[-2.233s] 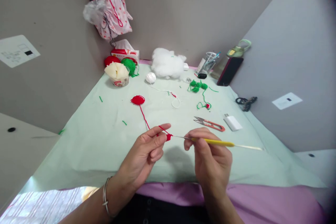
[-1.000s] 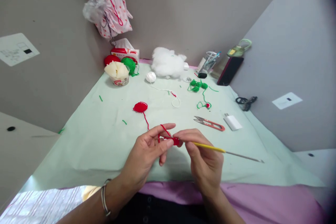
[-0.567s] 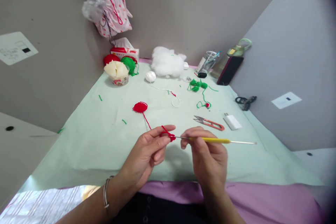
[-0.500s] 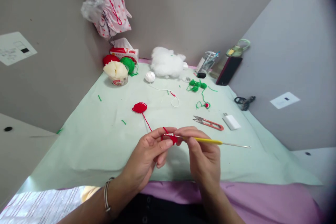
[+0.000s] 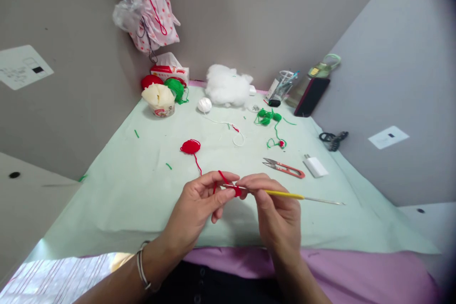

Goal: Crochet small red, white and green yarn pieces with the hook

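Note:
Between thumb and fingers, my left hand (image 5: 199, 206) pinches a small red crochet piece (image 5: 237, 191), with red yarn passing over its index finger. My right hand (image 5: 280, 213) is closed around a crochet hook (image 5: 285, 194) with a yellow grip. The hook's bare metal end points right, and its other tip lies at the red piece, by the yarn. That yarn runs back to a small red yarn ball (image 5: 190, 146) on the table, beyond my left hand. Fingers partly hide the crochet piece.
Thread snips (image 5: 284, 168) and a white charger (image 5: 315, 166) lie right of my hands. Farther back are green crocheted pieces (image 5: 269, 117), a white yarn ball (image 5: 204, 105), white stuffing (image 5: 228, 85) and a paper cup (image 5: 163, 108). A phone (image 5: 312, 97) leans at the right.
The hook has shifted slightly right and down with my right hand. The yarn near my left index finger sits at a different slant. Both hands keep their hold.

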### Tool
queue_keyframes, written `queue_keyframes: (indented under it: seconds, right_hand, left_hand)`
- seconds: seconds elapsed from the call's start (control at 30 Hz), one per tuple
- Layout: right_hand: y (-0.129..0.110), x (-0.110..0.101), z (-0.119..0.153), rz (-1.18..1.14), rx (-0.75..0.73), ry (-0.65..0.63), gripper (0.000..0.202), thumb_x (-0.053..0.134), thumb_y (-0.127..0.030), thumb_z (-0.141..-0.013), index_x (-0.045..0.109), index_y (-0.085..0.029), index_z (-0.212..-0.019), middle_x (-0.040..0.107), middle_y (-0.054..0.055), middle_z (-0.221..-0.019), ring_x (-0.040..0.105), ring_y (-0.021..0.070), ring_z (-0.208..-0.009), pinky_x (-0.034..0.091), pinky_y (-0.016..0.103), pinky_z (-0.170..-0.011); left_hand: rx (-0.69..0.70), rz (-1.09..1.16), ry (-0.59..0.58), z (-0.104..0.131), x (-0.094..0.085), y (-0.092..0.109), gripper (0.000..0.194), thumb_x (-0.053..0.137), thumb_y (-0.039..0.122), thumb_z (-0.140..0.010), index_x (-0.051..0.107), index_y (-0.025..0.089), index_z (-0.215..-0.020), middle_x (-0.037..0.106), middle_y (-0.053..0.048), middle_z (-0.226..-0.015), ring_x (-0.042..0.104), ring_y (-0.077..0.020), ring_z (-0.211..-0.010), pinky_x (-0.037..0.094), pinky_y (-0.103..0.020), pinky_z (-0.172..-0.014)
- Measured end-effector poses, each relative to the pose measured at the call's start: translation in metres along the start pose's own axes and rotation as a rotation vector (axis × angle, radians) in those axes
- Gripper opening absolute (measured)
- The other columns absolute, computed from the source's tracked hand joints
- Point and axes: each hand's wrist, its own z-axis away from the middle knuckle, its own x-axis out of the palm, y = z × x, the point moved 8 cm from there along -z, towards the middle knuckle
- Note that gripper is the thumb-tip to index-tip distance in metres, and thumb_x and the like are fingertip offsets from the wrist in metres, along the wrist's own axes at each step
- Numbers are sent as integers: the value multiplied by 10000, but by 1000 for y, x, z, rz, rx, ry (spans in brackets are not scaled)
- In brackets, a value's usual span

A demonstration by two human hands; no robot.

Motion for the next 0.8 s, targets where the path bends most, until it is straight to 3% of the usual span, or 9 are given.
queue_keyframes:
  seconds: [0.27,0.43,0.57,0.7,0.8]
  right_hand:
    - [1,-6,1,-50,-6,66,209,561,-233,-1058,768,-246,-1032,716,55,-938,670,176,-752,584,345,-677]
    - [-18,-7,12,248,-201,121,269,544,-129,-1036,765,-263,-1108,742,52,-934,684,204,-830,577,364,-724]
    - [-27,1,20,370,-304,69,346,552,-75,-1011,751,-273,-1215,762,79,-1072,716,227,-975,596,376,-786]
    - [-20,6,14,254,-222,40,308,570,-111,-1028,777,-286,-1174,789,74,-1093,726,221,-1038,614,371,-839]
    - [-6,2,7,51,-101,93,230,590,-187,-1044,791,-290,-1087,798,54,-1007,723,191,-868,610,336,-741]
  left_hand:
    - [34,32,87,1,-8,1,271,907,338,-792,853,231,-1034,624,32,-770,420,-30,-478,323,-196,-446]
    - [34,24,103,1,-8,-2,286,909,348,-795,848,230,-1049,614,36,-769,417,-29,-482,319,-192,-440]
    - [18,39,87,1,-4,-6,321,907,339,-801,833,229,-1093,615,41,-776,428,-25,-486,315,-179,-437]
    - [-50,63,29,2,4,-9,719,942,285,-744,671,230,-1408,663,37,-821,420,-24,-466,283,-173,-414]
    - [-83,73,10,3,5,-7,949,939,279,-750,480,218,-1578,665,35,-841,363,-12,-459,247,-169,-412]
